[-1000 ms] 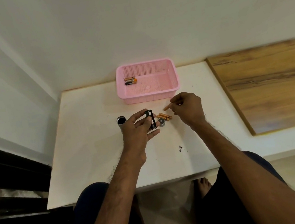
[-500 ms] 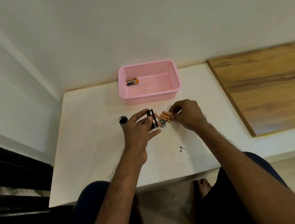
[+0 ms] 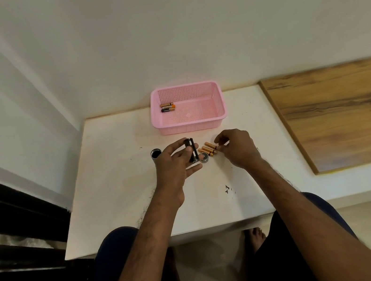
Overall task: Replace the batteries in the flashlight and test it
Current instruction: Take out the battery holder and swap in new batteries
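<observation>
The left hand (image 3: 175,164) is closed around a black battery holder (image 3: 192,150), thumb on its far end and fingers along its near side, holding it roughly upright above the white table (image 3: 114,190). The right hand (image 3: 236,147) reaches to a small row of orange batteries (image 3: 207,149) lying on the table just right of the holder; its thumb and forefinger pinch at the right-hand end of the row, but whether a battery is actually gripped cannot be determined. A small round cap (image 3: 204,156) sits on the table between the holder and the batteries, touching or nearly touching the row. The black flashlight body (image 3: 156,155) stands on the table just left of the left hand, open end upward, partly hidden behind the hand. A pink basket (image 3: 201,122) rests at the far edge of the table, well apart from the hands, with a few used batteries (image 3: 167,107) lying in its left rear corner. A wooden panel (image 3: 348,111) adjoins the table on the right.
</observation>
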